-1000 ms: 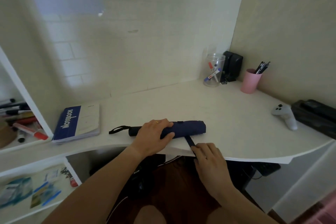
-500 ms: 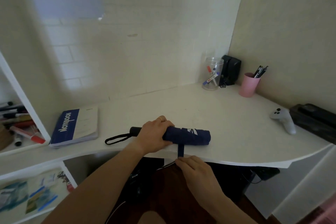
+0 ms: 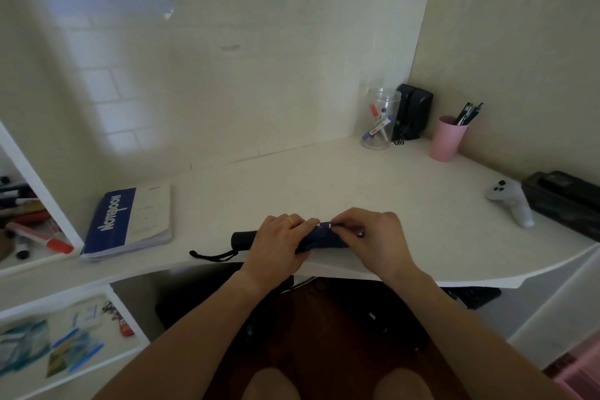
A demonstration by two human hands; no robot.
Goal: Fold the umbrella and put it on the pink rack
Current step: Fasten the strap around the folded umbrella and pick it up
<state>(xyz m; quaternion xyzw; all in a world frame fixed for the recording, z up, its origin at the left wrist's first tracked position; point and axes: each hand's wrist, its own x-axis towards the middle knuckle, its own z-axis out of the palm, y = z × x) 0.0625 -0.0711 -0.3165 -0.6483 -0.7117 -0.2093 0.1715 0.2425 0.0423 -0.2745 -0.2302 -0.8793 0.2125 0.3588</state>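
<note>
Bare desk [image 3: 292, 185] beyond notebook [image 3: 130, 221]

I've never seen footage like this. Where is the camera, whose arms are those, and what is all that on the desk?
No machine here: a person wears a wide-angle camera on the head, looking down at their own arms. The left hand grips a rolled navy umbrella lying near the front edge of the white desk; the right hand pinches the fabric on top, probably fastening its strap. The umbrella's black handle and wrist loop stick out leftward. Also on the desk: a blue notebook, a clear jar, a pink cup of pens, and a white controller.
</note>
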